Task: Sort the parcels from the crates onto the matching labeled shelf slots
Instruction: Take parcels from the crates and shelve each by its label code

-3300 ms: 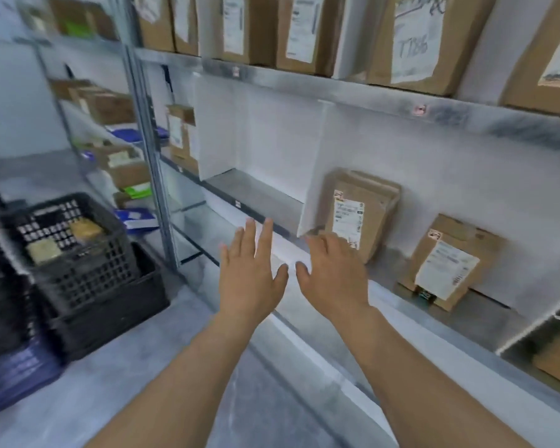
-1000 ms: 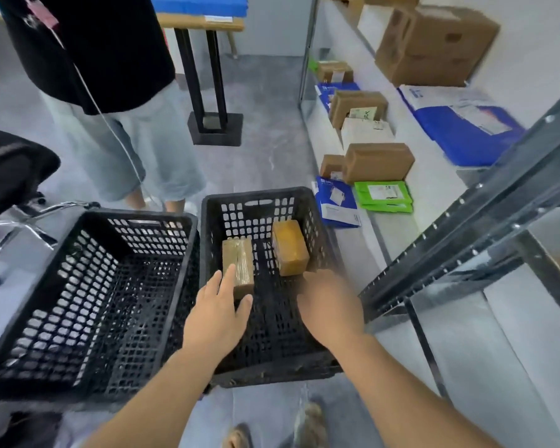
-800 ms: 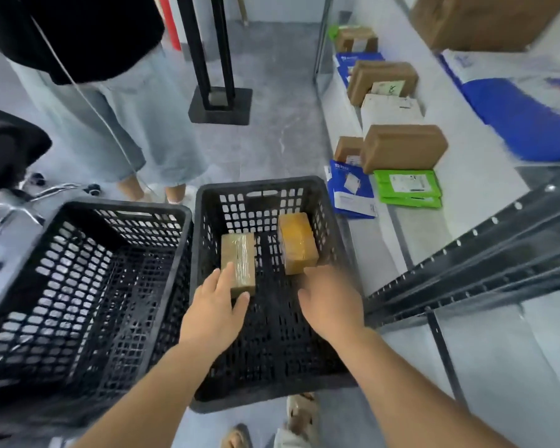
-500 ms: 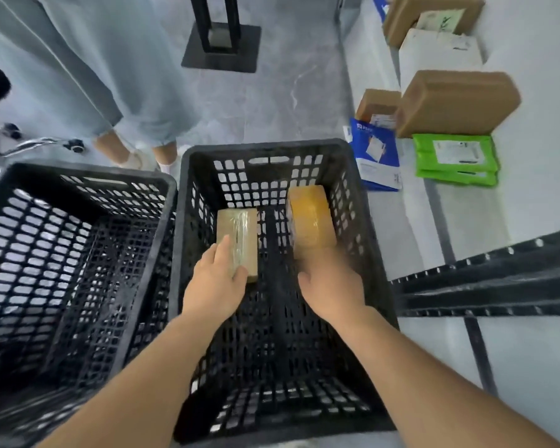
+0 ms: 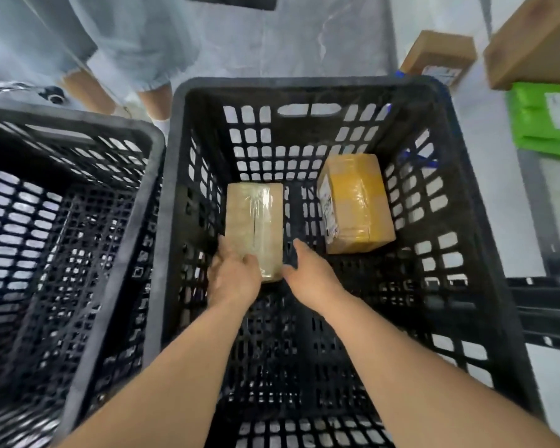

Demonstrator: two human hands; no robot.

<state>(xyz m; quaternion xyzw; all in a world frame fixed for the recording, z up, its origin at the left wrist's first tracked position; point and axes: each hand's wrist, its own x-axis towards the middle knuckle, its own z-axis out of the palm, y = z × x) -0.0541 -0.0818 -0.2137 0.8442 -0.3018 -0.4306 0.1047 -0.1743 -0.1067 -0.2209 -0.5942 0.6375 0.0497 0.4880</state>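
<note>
Left hand (image 5: 233, 279) is down in the crate with its fingers wrapped over the near end of the pale taped parcel (image 5: 254, 218), thumb on top, so it's gripping it but the parcel looks flat on the crate floor, not lifted yet. Right hand (image 5: 311, 274) is just beside the parcel's right edge at about 3 o'clock from it, fingers straight and loose, holding nothing. Can't tell if a fingertip is actually touching the box.

That parcel sits left of centre in the black crate (image 5: 304, 88). At roughly 2 o'clock from the hands there's the yellow-taped parcel (image 5: 358, 202), apart from the first one, with a label on its left side. A second black crate (image 5: 78, 147) sits right against the left side at 9 o'clock, nothing visible in it.

Further out: brown boxes (image 5: 440, 54) and a green mailer (image 5: 543, 121) on the shelf at 1 to 2 o'clock, and another person's legs (image 5: 88, 88) at 11 o'clock.

What I'd worry about: the parcel is wrapped in glossy tape, so a one-handed grab on just the end could slip or tip as it comes up. The right hand probably needs to get onto the other side first. Also I can't see any label on this one from here, so it could land in the wrong slot if it isn't turned over and read.
</note>
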